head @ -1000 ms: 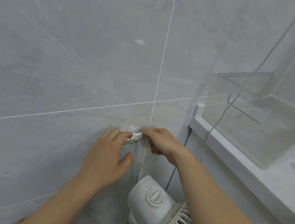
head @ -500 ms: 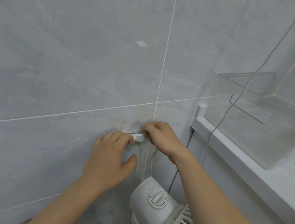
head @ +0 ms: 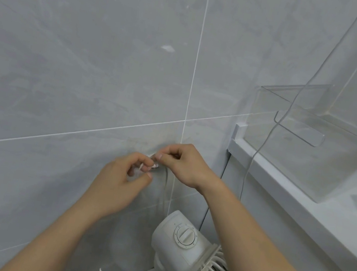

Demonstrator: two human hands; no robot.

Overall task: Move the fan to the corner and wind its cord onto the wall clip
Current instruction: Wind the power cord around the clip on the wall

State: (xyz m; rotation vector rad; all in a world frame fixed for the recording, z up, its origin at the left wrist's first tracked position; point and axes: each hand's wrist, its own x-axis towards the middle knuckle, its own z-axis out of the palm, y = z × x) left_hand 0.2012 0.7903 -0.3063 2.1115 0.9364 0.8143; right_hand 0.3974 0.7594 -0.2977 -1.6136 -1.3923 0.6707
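Note:
A white fan [head: 185,253] with a round dial stands low in the corner, against the grey tiled wall. Its thin white cord [head: 165,188] hangs from the small white wall clip [head: 155,166] down toward the fan. My left hand [head: 122,180] has its fingers curled and pinches the cord just left of the clip. My right hand [head: 182,162] pinches the cord at the clip from the right. The clip is mostly hidden between my fingertips.
A white ledge [head: 294,191] runs along the right, with a clear plastic box [head: 315,135] on it. Another thin cord [head: 278,119] drops from above past the box and the ledge's edge. Grey tiles fill the left.
My left hand has gone from lying flat against the wall to curled fingers pinching the cord. My right hand stays at the clip, shifted slightly.

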